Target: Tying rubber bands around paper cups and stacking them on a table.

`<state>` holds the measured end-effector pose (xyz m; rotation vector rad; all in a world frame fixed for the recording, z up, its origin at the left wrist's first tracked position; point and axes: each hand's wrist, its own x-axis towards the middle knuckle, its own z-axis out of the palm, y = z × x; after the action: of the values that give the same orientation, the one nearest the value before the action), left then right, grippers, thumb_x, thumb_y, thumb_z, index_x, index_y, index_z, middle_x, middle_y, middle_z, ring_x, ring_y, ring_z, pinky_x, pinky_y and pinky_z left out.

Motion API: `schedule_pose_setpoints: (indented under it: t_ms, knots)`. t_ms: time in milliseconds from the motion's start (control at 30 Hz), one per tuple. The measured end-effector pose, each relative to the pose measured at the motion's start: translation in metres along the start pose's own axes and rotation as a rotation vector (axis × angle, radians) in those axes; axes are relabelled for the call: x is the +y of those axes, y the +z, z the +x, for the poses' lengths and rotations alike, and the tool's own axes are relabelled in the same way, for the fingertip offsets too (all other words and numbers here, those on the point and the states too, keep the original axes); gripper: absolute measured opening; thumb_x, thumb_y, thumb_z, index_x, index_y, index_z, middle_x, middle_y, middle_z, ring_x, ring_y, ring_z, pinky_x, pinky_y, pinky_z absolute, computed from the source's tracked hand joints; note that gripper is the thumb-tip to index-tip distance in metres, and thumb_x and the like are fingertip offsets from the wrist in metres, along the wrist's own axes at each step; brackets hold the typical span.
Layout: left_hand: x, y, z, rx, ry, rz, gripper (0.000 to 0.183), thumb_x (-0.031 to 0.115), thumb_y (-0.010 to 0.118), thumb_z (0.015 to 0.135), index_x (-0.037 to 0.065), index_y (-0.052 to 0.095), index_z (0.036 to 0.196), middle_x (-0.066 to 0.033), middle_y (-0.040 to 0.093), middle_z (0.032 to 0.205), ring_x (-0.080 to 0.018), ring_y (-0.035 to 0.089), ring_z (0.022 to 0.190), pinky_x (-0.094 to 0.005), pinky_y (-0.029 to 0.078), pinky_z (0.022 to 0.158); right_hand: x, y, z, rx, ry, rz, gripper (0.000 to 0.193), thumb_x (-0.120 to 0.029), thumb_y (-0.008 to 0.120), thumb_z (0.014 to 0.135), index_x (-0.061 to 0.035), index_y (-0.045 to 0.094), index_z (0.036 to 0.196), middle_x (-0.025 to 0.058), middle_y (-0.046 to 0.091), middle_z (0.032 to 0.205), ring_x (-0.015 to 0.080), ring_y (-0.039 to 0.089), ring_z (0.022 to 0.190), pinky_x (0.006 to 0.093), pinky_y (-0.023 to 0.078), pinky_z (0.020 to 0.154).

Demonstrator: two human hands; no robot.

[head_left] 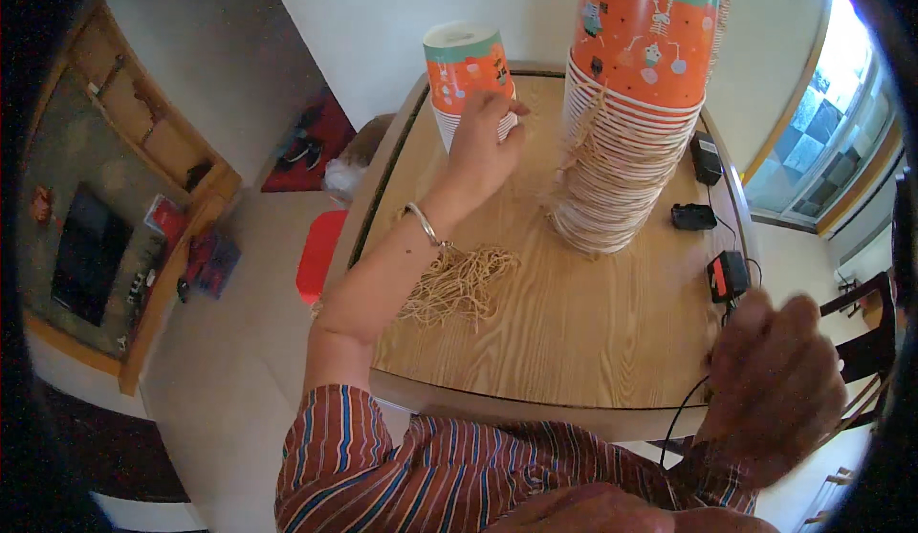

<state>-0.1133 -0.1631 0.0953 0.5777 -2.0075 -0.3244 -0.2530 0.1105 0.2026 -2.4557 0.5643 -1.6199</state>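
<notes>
My left hand (486, 136) is at the near side of a short stack of orange and green paper buckets (469, 69), turned bottom up. Its thumb and forefinger are apart, with nothing seen between them; whether the hand touches the rims is unclear. To its right rises a tall stack of the same paper buckets (645, 45), tan cords hanging along its many white rims. A loose heap of tan cords (464, 289) lies below my left wrist. My right hand (775, 380) is raised past the table's right front corner, fingers curled and somewhat blurred; anything inside is hidden.
All this stands on a wood-grain table (574, 342) against a white wall. Black adapters (729, 275) with cables lie along its right edge. A red stool (322, 256) is at the left side, and a dark chair (865, 342) at the right.
</notes>
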Motion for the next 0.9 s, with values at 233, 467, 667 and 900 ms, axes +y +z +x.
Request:
schedule_pose_setpoints:
  t_ms: [233,467,667,900]
  knots:
    - [-0.008,-0.012,-0.029,-0.040,-0.112,-0.095,0.018,0.001,0.063,0.077,0.001,0.062,0.095,-0.0153,0.054,0.104,-0.0343,0.056,0.099,-0.0402,0.045,0.088,-0.044,0.028,0.009,0.181,0.084,0.740,0.004,-0.013,0.062,0.090,-0.0134,0.066,0.088,0.0081,0.063,0.096,0.0225,0.059,0.092,0.0345,0.048,0.079]
    - [-0.045,-0.040,-0.019,0.130,-0.134,0.080,0.025,0.004,0.065,0.078,0.001,0.058,0.102,-0.0169,0.056,0.101,-0.0339,0.056,0.100,-0.0409,0.045,0.088,-0.041,0.040,0.007,0.290,0.212,0.996,0.004,-0.011,0.064,0.089,-0.0128,0.066,0.085,0.0067,0.062,0.094,0.0212,0.059,0.092,0.0361,0.048,0.079]
    - [-0.081,-0.044,0.039,0.234,-0.154,0.210,0.035,0.019,0.069,0.081,0.000,0.057,0.108,-0.0196,0.052,0.112,-0.0344,0.050,0.107,-0.0423,0.043,0.092,-0.026,0.046,-0.015,0.327,0.216,1.053,0.007,-0.012,0.069,0.086,-0.0129,0.069,0.092,0.0074,0.061,0.094,0.0215,0.060,0.091,0.0384,0.050,0.082]
    - [-0.091,-0.001,0.101,0.038,-0.193,0.473,0.101,0.066,0.071,0.067,0.002,0.038,0.138,-0.0262,0.031,0.142,-0.0436,0.034,0.129,-0.0511,0.036,0.103,-0.006,0.040,-0.009,0.207,0.202,1.186,0.006,-0.014,0.069,0.087,-0.0111,0.067,0.092,0.0088,0.062,0.101,0.0224,0.062,0.083,0.0381,0.054,0.077]
